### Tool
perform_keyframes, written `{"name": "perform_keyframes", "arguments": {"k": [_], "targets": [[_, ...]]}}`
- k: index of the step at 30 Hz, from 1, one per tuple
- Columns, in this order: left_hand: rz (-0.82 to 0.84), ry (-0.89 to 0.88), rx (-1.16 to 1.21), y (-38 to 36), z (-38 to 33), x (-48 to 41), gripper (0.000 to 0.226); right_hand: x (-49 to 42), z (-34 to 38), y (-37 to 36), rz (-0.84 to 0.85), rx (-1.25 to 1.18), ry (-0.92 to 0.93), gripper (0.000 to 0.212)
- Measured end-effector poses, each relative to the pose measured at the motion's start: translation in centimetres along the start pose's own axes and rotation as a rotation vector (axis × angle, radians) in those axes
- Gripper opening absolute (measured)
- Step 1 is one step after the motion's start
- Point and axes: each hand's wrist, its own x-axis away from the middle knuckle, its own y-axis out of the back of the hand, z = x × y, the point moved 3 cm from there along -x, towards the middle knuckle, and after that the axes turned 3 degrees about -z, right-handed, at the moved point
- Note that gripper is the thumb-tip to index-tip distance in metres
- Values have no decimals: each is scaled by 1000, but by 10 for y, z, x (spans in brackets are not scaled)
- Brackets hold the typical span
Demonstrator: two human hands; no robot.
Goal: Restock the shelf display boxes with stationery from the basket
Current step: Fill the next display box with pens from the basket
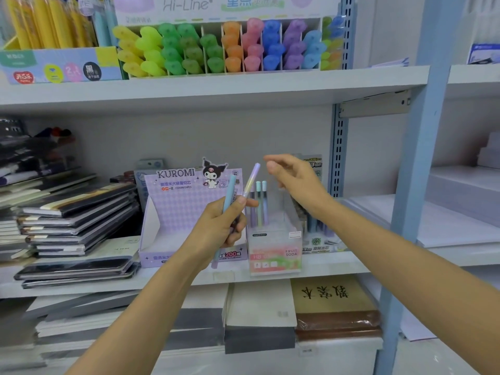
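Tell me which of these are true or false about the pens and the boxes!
1. The left hand grips a few pastel pens. True.
2. The right hand holds a notebook. False: it is open and holds nothing.
3. Three pens stand in the clear Fruit Soda box. True.
4. The Kuromi box is green. False: it is purple.
5. The highlighters sit below the hands. False: they are on the shelf above.

The display box (274, 239) at centre is clear glossy plastic; the Kuromi box (176, 209) at its nine o'clock, smooth printed card. Pens (251, 177): smooth pastel plastic. Twelve o'clock: translucent plastic highlighters (216, 47), matt painted shelf (216, 86).
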Motion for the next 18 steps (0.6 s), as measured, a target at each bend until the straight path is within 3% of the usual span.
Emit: {"name": "perform_keyframes", "arguments": {"k": [2, 4, 6, 10, 14, 18], "targets": [[35, -9, 1, -5, -4, 1, 31, 6, 12, -2, 116, -220, -56, 30], [67, -15, 6, -9, -8, 3, 32, 11, 22, -3, 164, -261, -51, 22], [40, -3, 15, -9, -11, 4, 33, 12, 27, 1, 108, -334, -76, 15], [-167, 29, 129, 5, -18, 5, 36, 15, 27, 20, -9, -533, -140, 17], [-328, -5, 273, 13, -30, 11, 19, 28, 24, 27, 159, -361, -137, 17], [-381, -26, 336, 5, -42, 15, 17, 37, 24, 23, 362, -175, -112, 21]]}}
